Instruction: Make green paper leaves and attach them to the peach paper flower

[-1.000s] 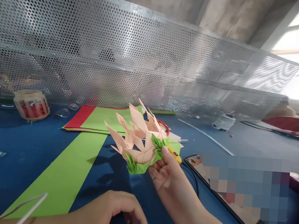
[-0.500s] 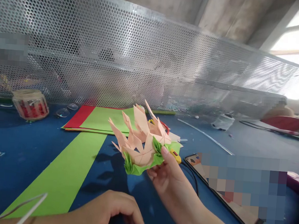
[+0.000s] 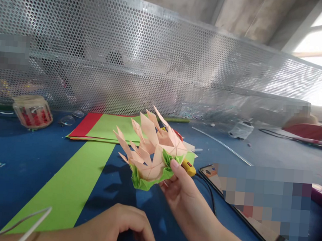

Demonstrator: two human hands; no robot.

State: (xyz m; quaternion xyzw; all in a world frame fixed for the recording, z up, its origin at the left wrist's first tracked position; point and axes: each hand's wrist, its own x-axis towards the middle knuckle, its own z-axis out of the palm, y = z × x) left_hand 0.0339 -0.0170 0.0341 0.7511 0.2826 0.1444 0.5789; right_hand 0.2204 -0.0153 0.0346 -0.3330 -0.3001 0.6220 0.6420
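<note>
Pinched between thumb and fingers of my right hand (image 3: pixel 182 185) is an origami lotus (image 3: pixel 147 153) of pale peach paper with pointed petals and a crumpled green base. It is held tilted above the blue table, with the petals pointing up and to the left. My left hand (image 3: pixel 126 223) rests low at the bottom edge, palm down, its fingers loosely bent with nothing visible in them. Its fingertips are partly cut off by the frame. Close to the left wrist rises a bent white wire (image 3: pixel 37 218).
A green paper strip (image 3: pixel 61 187) runs toward stacked green and red sheets (image 3: pixel 115 128). A jar with red contents (image 3: pixel 33 113) and eyeglasses (image 3: pixel 67 120) stand at the back left. On the right lie a phone (image 3: pixel 264 229) and yellow tool (image 3: pixel 188 168). Perforated metal mesh (image 3: pixel 154 60) closes the back.
The origami lotus has tilted slightly and shifted a little left in my right hand, showing more of the yellow tool behind. My left hand has stayed nearly still.
</note>
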